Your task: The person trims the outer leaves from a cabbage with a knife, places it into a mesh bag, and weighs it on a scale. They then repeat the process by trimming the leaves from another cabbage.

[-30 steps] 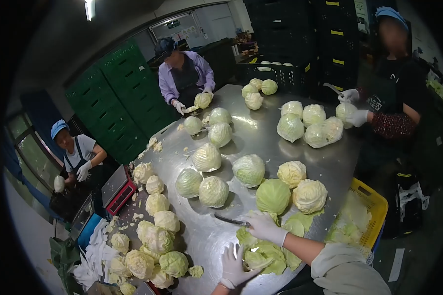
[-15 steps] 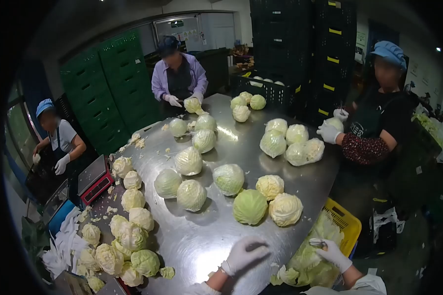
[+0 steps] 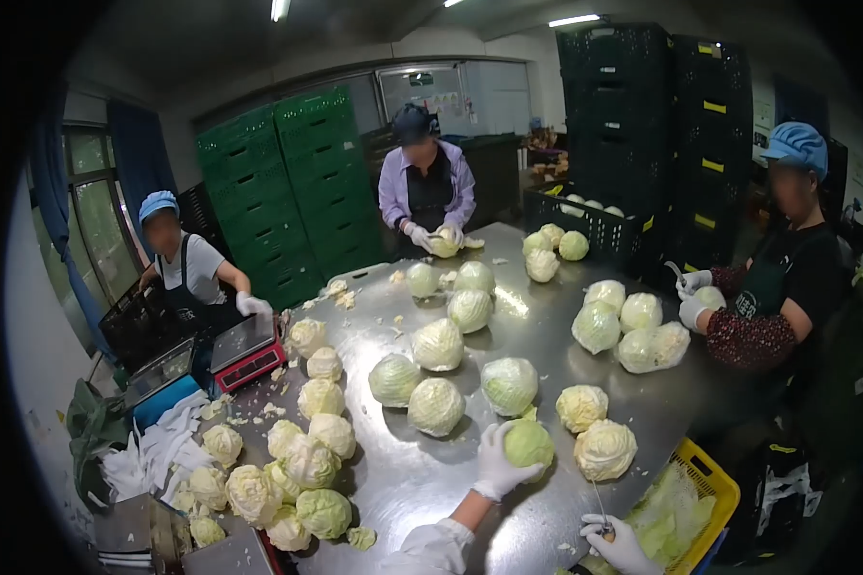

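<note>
My left hand point(image 3: 501, 464), in a white glove, is wrapped around the left side of a pale green cabbage point(image 3: 529, 450) on the metal table. Gloved too, my right hand point(image 3: 621, 548) is closed around a knife point(image 3: 599, 500), its thin blade pointing up and away from me. Just right of the held cabbage stand two creamy trimmed cabbages point(image 3: 605, 450). Behind it lies a cabbage in clear wrap point(image 3: 509, 385). Beside my right hand, loose leaves fill a yellow crate point(image 3: 722, 476).
Several trimmed cabbages point(image 3: 313, 462) crowd the table's left side near a red scale point(image 3: 249, 356). Wrapped cabbages point(image 3: 641, 312) sit at the right. Co-workers stand at the left point(image 3: 197, 278), far side point(image 3: 426, 187) and right point(image 3: 786, 259). Stacked crates point(image 3: 316, 182) rise behind.
My left hand has moved forward onto the green cabbage and taken hold of it. My right hand has shifted left, away from the crate, with the knife. The camera view has turned left and up.
</note>
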Demonstrator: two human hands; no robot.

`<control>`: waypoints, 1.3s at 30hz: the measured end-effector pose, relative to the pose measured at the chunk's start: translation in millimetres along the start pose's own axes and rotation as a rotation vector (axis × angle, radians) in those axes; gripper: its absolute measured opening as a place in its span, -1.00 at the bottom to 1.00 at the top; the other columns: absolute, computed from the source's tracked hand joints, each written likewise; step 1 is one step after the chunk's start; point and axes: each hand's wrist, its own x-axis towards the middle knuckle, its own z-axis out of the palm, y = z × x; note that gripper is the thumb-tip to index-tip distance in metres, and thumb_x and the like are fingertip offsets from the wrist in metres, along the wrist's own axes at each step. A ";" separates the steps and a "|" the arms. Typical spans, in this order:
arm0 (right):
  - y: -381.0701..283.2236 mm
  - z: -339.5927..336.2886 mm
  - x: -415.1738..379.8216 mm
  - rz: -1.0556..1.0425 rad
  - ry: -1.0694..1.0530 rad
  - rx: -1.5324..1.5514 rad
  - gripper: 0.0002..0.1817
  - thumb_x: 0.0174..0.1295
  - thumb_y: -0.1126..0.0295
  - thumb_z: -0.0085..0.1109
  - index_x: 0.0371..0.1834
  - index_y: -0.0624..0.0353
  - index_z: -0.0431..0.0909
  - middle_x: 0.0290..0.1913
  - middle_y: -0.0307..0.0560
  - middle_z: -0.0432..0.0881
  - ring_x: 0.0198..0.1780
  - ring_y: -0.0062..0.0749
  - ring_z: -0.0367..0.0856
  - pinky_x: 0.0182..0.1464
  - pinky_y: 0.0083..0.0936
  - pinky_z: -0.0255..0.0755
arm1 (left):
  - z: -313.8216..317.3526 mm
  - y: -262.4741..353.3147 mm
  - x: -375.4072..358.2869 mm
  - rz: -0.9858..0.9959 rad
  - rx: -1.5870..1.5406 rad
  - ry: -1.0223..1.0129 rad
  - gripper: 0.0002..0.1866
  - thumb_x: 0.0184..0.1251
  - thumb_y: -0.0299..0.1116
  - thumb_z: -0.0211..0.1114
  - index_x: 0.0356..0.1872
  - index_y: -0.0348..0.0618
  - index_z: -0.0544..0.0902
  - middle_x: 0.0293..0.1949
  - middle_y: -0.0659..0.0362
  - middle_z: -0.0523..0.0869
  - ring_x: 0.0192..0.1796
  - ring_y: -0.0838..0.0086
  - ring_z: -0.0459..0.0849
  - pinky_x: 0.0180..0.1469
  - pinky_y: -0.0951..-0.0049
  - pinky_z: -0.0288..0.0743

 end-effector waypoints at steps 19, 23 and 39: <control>-25.2 145.7 5.4 -0.032 -0.603 -0.499 -0.57 0.49 0.30 -0.01 0.31 0.32 0.36 -0.12 0.30 0.70 -0.11 0.21 0.72 -0.03 -0.01 0.56 | -129.0 21.3 -272.1 -0.434 -0.146 0.235 -0.05 0.02 -0.29 0.62 0.44 -0.23 0.27 0.27 0.01 0.38 0.37 0.18 0.39 0.49 0.16 0.28; -24.8 142.6 -11.2 -0.133 -0.513 -0.594 -0.56 0.49 0.29 0.01 0.34 0.27 0.36 0.06 0.31 0.66 -0.11 0.26 0.73 -0.01 0.00 0.63 | -120.1 17.6 -268.2 -0.415 -0.029 0.247 -0.14 -0.02 -0.25 0.65 0.33 -0.29 0.42 0.24 -0.07 0.40 0.35 0.05 0.41 0.48 0.09 0.27; -10.3 162.6 15.1 -0.416 -0.301 -0.964 -0.80 0.34 0.35 0.21 -0.21 0.24 0.44 -0.37 0.03 0.59 -0.48 -0.06 0.69 -0.45 -0.27 0.62 | -115.8 29.4 -241.5 -0.421 0.125 0.202 -0.23 0.06 -0.33 0.60 0.31 -0.32 0.45 0.18 -0.04 0.44 0.26 0.11 0.48 0.39 0.13 0.35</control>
